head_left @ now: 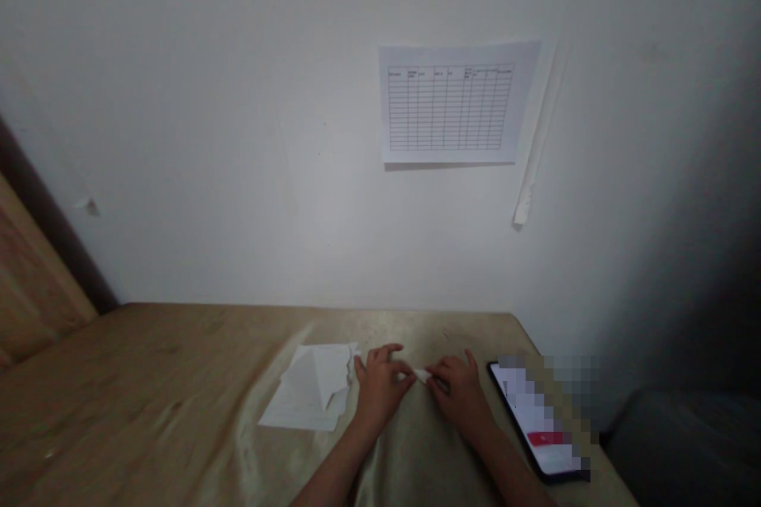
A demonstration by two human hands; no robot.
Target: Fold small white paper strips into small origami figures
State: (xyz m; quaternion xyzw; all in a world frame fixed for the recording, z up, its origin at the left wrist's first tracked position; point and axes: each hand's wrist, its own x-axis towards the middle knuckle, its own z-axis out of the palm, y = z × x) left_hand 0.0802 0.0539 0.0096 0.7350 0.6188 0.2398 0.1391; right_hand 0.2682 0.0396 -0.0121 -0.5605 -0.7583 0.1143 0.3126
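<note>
Between my two hands is a small piece of white paper (422, 375), pinched at both ends just above the cloth-covered table. My left hand (382, 382) grips its left end with thumb and forefinger, the other fingers spread. On the right end, the fingertips of my right hand (459, 386) are closed, one finger raised. Most of the small paper is covered by my fingers, so its folds cannot be made out. Left of my left hand lie white paper sheets (303, 392), overlapping, with a torn right edge and a raised crease.
A phone (535, 424) with a lit screen lies at the table's right side, partly blurred out. The tan cloth (196, 396) has wrinkles. Behind the table rises a white wall (208, 135) bearing a printed table sheet (452, 107). A wooden panel (29, 269) stands at left.
</note>
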